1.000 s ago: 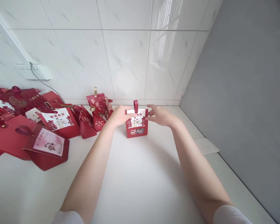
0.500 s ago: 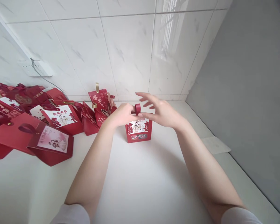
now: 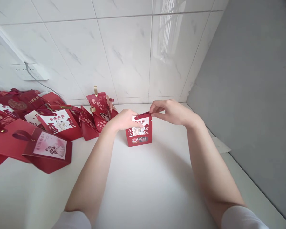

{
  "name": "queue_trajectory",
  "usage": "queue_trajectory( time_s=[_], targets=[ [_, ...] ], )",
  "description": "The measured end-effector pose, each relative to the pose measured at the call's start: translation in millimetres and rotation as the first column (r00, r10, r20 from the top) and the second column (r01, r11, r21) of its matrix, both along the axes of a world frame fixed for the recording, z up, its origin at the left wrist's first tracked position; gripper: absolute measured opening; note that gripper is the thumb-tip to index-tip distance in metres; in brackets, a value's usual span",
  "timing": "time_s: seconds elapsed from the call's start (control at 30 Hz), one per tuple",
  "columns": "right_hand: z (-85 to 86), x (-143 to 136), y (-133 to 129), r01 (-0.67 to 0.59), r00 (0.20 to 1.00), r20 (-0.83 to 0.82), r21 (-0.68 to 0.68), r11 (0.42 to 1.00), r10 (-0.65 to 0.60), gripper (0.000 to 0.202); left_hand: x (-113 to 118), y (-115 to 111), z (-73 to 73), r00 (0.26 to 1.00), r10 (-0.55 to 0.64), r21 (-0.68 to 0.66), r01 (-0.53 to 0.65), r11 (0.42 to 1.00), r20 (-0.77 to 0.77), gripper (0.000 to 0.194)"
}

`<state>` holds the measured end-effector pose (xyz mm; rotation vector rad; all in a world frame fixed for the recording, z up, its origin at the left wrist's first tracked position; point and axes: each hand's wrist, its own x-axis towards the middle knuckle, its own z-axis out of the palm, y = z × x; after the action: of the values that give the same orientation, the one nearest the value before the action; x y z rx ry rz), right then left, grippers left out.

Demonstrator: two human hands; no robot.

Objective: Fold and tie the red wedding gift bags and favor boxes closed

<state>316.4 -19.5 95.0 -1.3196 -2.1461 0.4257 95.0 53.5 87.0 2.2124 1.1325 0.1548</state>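
A red gift box (image 3: 139,140) with a white printed label stands upright on the white table (image 3: 138,184). My left hand (image 3: 126,120) grips its upper left part, the thumb lying across the label and the other fingers behind the box. At the top right corner, my right hand (image 3: 169,111) pinches the end of a dark red ribbon strap (image 3: 144,114), which runs along the box's top edge. The far side of the box is hidden.
Several red gift boxes crowd the left side, among them one with a pink label (image 3: 50,144) and one with a gold tab (image 3: 95,90). A tiled wall (image 3: 126,57) rises behind, with a socket (image 3: 30,72) and cable. A grey panel (image 3: 248,79) borders the right.
The ribbon strap, a raised loop before, is now pulled flat to the right. My right hand's spread fingers have closed on its end. My left thumb has come down over the label.
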Motion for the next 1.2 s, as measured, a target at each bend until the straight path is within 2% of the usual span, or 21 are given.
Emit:
queue_trajectory(
  time_s=[0.3,0.5,0.6,0.77,0.87,1.07,1.2],
  targets=[
    [-2.1,-3,2,-0.069,0.997,0.032,0.01,0.998,0.069,0.019,0,3,-2.3,1.0,-0.006,-0.006,0.006,1.0,0.007,0.03],
    [-4.1,-3,4,0.05,0.991,0.121,0.003,0.999,-0.05,0.017,1,2,-3.3,1.0,-0.006,-0.006,0.006,1.0,0.024,0.029],
    [-3.3,-1,6,0.066,0.993,0.104,-0.027,0.997,-0.063,0.016,2,1,-3.8,1.0,-0.013,0.014,0.013,1.0,0.017,0.03],
    [-0.9,7,3,-0.055,0.996,-0.079,-0.222,0.973,0.038,0.011,4,1,-3.6,0.998,-0.06,0.002,0.06,0.998,0.017,0.032],
    [0.3,10,0,-0.108,0.987,-0.145,-0.283,0.953,0.068,0.014,4,0,-1.9,0.997,-0.076,0.001,0.076,0.997,-0.004,0.033],
    [1.0,0,-2,-0.173,0.978,-0.158,-0.251,0.952,0.136,0.016,-8,-2,7.7,0.994,-0.051,0.048,0.056,0.997,-0.096,0.038],
    [0.4,-14,-4,-0.245,0.965,-0.139,-0.184,0.952,0.222,0.014,-19,-6,18.7,0.989,-0.099,0.089,0.109,0.99,-0.109,0.049]
  ],
)
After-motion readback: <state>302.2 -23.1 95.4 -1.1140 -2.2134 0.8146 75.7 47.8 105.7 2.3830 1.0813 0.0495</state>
